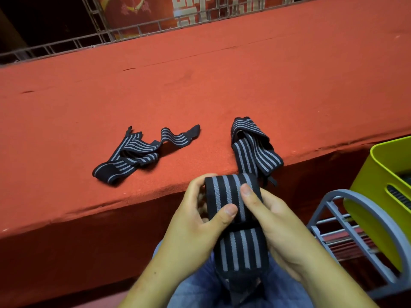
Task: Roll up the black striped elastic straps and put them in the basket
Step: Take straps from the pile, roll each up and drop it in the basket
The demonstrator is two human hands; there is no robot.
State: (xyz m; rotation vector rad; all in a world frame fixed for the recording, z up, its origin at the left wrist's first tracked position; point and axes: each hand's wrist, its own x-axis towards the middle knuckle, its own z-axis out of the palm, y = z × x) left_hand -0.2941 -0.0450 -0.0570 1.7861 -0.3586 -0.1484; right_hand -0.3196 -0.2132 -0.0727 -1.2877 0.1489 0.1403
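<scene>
Black striped strap point(231, 196) is caught between your two hands, in front of the desk edge and above your lap. Your left hand point(195, 221) has its thumb pressed on the striped face with its fingers point(201, 190) curled around the far side. Your right hand point(280, 223) pins the top of the wound part with its thumb; its remaining fingers are hidden behind the strap. Both hands grip it. From the wound part a flat tail drops toward your jeans point(195, 292), and its lower end sinks into shadow, hard to make out.

Outward, a second strap point(251, 145) lies bunched on the red carpeted desk point(222, 85), one fold hanging over the front edge just behind the roll; whether the two touch cannot be told. A third strap point(138, 152) lies loose and wavy well to the left on the same surface.

At your right, the yellow-green basket point(378, 174) stands on a grey rack point(340, 191), and the frame edge cuts it off. A dark ribbed shape shows inside it and through its handle slot, but what it is you cannot tell.

Behind the desk runs a metal truss point(142, 30), with a red banner cut off at the top.
</scene>
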